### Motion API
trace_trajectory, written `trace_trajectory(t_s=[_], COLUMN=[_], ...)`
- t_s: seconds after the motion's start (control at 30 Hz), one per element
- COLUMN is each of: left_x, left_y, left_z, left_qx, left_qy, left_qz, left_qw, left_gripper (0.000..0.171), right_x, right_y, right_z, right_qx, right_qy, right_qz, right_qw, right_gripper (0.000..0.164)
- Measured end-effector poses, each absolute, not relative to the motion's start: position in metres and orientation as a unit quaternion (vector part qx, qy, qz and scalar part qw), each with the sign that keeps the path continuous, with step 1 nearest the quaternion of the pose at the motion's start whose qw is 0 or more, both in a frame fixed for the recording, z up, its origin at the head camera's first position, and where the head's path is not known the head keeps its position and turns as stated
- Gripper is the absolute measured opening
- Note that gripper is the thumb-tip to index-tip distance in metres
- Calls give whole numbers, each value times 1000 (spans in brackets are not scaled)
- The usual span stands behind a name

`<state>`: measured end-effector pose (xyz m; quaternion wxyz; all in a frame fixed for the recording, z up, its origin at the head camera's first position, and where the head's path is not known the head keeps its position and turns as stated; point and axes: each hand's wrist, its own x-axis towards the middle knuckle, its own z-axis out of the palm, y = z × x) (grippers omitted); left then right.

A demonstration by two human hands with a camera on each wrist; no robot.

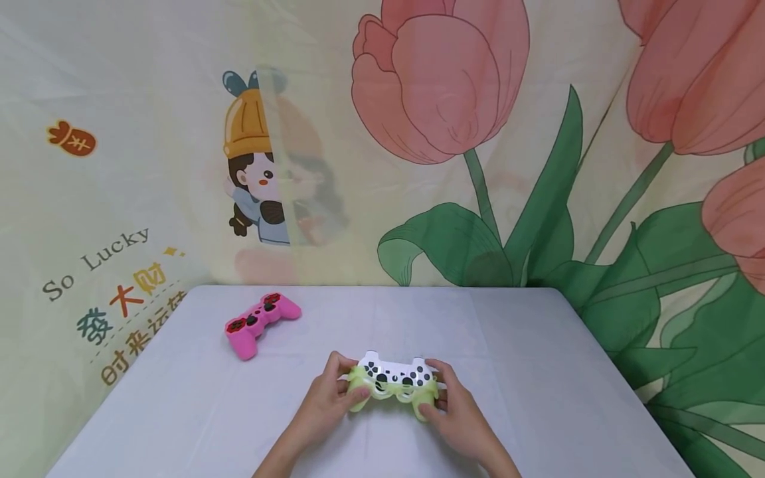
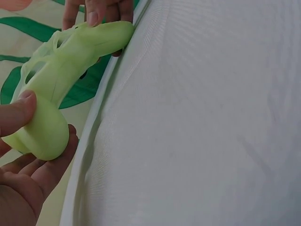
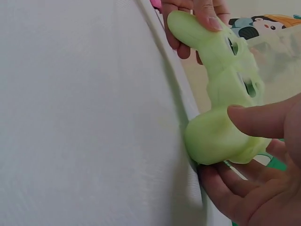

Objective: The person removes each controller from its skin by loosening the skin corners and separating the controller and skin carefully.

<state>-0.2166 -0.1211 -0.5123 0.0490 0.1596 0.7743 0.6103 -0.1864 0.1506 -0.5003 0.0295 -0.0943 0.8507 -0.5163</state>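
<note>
while the left hand [image 1: 325,401] and the right hand [image 1: 463,413] grip opposite ends of a white controller [image 1: 408,367] above the table [image 1: 538,372], a pale green cover [image 3: 218,134] wraps its handles under the thumbs, and a pink controller [image 1: 260,320] lies farther out, beyond the left hand.

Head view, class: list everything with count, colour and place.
White controller: one, white, between hands.
Cover: one, pale green, partly around white controller.
Pink controller: one, pink and red, table's far left.
Table: one, white, foreground.
Backdrop: one, pale, behind table.
Tulips: several, pink with green leaves, backdrop's centre and right.
Cartoon figure: one, multicoloured, backdrop's left.
Lettering: three lines, multicoloured, backdrop's lower left.
Pouch print: one, reddish, above lettering.
Left hand: one, holding cover's left end.
Right hand: one, holding cover's right end.
</note>
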Motion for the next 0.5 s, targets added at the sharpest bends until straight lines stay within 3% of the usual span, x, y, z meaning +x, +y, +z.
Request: trace_trajectory(t_s=[0.27, 0.5], left_x=[-215, -215], left_y=[-121, -121], left_z=[-510, -509], left_qx=[150, 143], left_qy=[762, 762], left_qz=[627, 628], left_qw=[61, 69], left_gripper=[43, 53], right_x=[-189, -191], right_y=[143, 142], right_z=[-502, -503], right_qx=[-44, -13], right_qy=[852, 832], right_qz=[-522, -553], right_qw=[-9, -47], right_gripper=[67, 52])
